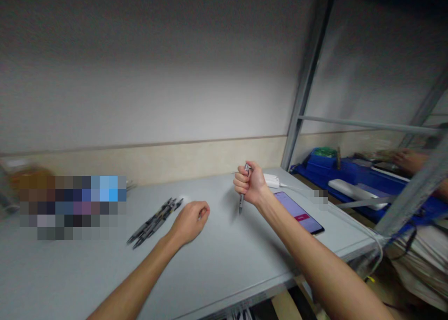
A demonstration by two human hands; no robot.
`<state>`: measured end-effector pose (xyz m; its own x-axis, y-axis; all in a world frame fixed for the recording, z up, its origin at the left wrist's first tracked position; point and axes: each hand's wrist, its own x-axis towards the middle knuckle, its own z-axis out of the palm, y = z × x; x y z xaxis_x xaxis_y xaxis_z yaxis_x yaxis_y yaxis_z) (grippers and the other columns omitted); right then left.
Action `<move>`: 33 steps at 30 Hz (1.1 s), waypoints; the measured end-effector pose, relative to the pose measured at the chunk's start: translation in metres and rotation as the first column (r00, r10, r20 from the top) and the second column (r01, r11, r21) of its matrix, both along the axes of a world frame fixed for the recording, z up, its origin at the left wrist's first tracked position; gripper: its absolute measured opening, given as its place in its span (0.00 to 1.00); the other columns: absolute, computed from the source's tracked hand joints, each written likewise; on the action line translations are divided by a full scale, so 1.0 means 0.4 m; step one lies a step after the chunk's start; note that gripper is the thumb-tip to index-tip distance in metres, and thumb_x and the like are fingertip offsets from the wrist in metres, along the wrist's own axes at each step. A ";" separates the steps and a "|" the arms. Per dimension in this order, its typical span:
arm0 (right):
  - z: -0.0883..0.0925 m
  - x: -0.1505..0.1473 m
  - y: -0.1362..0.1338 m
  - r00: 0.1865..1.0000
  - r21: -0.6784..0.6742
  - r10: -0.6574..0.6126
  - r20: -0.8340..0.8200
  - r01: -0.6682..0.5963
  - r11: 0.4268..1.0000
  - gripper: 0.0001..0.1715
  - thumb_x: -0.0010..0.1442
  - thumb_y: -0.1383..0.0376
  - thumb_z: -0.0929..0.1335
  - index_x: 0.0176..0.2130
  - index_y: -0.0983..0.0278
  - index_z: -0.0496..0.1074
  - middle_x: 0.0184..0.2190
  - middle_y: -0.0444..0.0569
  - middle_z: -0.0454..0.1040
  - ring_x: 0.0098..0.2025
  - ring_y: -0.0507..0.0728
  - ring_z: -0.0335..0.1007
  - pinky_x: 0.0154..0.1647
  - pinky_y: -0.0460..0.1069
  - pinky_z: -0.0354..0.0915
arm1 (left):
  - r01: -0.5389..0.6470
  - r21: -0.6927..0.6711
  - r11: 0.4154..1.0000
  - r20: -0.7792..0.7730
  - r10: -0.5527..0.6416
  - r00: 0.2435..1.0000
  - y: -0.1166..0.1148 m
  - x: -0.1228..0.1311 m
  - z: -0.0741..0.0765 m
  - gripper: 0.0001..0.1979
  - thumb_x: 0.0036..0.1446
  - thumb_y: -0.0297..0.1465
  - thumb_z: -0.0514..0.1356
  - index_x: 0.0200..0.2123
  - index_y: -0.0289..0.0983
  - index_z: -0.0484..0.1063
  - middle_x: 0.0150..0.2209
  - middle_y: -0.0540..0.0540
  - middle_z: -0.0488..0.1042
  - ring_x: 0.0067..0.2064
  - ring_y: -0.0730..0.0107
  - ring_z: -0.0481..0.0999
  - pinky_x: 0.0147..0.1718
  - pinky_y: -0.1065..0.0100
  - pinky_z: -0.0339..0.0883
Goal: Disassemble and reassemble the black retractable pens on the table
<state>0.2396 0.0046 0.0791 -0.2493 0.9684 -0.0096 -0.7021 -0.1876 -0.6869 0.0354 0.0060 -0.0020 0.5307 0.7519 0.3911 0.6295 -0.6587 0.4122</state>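
My right hand [250, 182] is raised above the light grey table [217, 273], its fingers wrapped round a grey pen [241, 204] held upright, tip down. The thumb lies at the pen's top end. My left hand [192, 219] rests on the table with its fingers curled in; whether anything is inside them is hidden. Just left of it lies a bunch of several grey and black pens [154, 224], side by side at a slant.
Behind my right forearm lies a phone [301, 215] with a lit screen, near a white adapter [272, 180] and cable. A blurred pile stands at the left. Metal posts [301, 100] and a blue surface [315, 168] with items are at the right, where another person's hand shows.
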 end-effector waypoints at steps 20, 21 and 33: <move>-0.033 0.091 0.016 0.723 0.031 -0.183 0.666 0.218 0.975 0.09 0.57 0.62 0.57 0.37 0.61 0.61 0.15 0.37 0.56 0.14 0.47 0.49 0.14 0.42 0.47 | 0.029 0.025 0.999 0.007 -0.029 1.000 0.003 -0.004 -0.003 0.08 0.53 0.26 0.50 0.29 0.37 0.69 0.25 0.49 0.69 0.30 0.71 0.67 0.32 0.70 0.58; -0.037 0.093 0.012 0.698 0.053 -0.197 0.688 0.223 0.973 0.08 0.56 0.63 0.57 0.38 0.61 0.61 0.15 0.37 0.56 0.14 0.47 0.50 0.15 0.42 0.47 | 0.029 0.020 0.999 0.003 -0.029 1.000 0.003 -0.005 -0.003 0.08 0.53 0.26 0.50 0.29 0.37 0.69 0.25 0.49 0.69 0.30 0.71 0.67 0.32 0.70 0.58; -0.159 0.078 -0.021 -0.468 0.347 -0.340 0.815 -0.076 0.935 0.14 0.57 0.64 0.60 0.36 0.67 0.71 0.34 0.56 0.73 0.38 0.58 0.66 0.37 0.50 0.57 | 0.003 0.067 0.998 -0.054 0.001 0.999 0.008 -0.010 -0.001 0.08 0.54 0.27 0.49 0.30 0.37 0.68 0.28 0.47 0.69 0.33 0.67 0.67 0.36 0.67 0.59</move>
<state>0.2708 -0.0038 0.0156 0.0520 0.9892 0.1368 0.9477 -0.0057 -0.3192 0.0314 0.0091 -0.0024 0.5533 0.7244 0.4111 0.6487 -0.6844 0.3328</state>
